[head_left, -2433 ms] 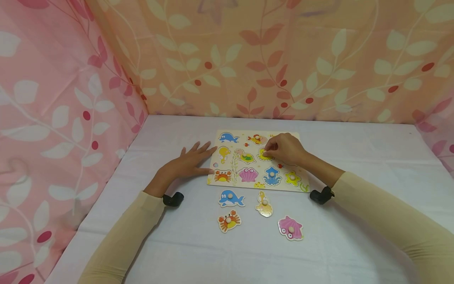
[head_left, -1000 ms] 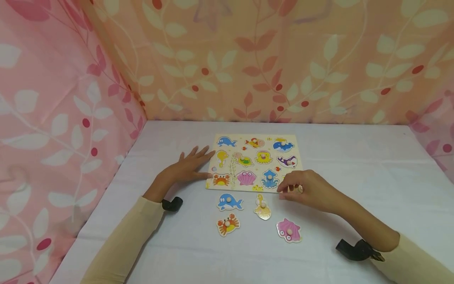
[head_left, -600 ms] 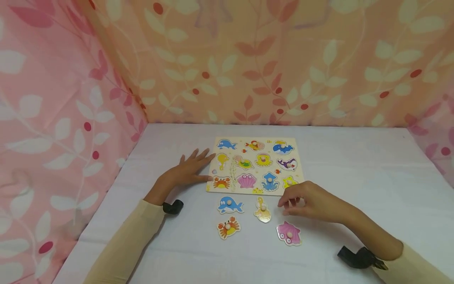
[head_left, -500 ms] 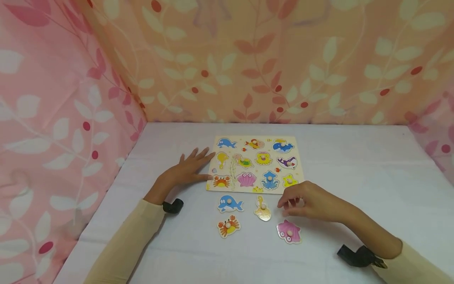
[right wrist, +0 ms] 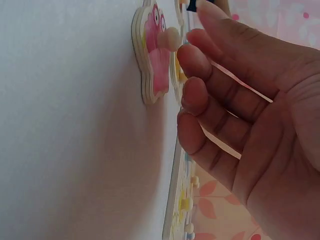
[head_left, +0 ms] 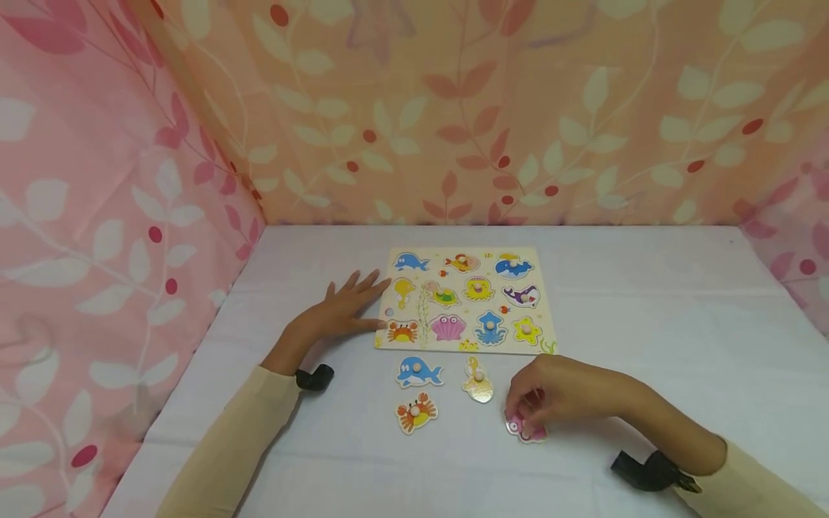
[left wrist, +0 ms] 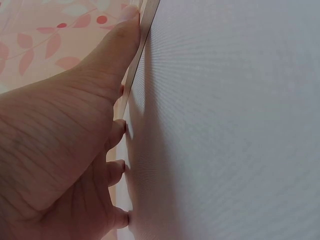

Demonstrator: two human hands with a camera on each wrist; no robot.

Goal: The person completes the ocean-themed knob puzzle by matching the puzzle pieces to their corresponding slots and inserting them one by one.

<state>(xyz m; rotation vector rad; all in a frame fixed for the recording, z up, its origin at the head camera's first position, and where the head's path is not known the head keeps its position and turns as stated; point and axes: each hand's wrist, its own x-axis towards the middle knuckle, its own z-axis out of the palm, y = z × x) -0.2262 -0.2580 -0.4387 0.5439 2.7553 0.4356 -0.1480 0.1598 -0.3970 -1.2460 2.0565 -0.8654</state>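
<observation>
My left hand rests at the left edge of a sea-animal puzzle board, fingers spread and thumb against its side. In the left wrist view, the thumb lies along the board's edge. My right hand hovers over a pink shell puzzle piece, partly covering it in the head view. From the right wrist, its fingers bend loosely beside the piece's wooden knob, with a gap between. The shell piece lies on the white cloth.
Between the hands lie a blue whale piece, a yellow seahorse piece and a crab piece. Several knobbed pieces, such as the squid and starfish, sit in the board. Patterned curtains stand behind and left.
My right hand has gone from the octopus on the board, past the starfish, down to the pink shell piece. The left hand has stayed at the board's left edge.
</observation>
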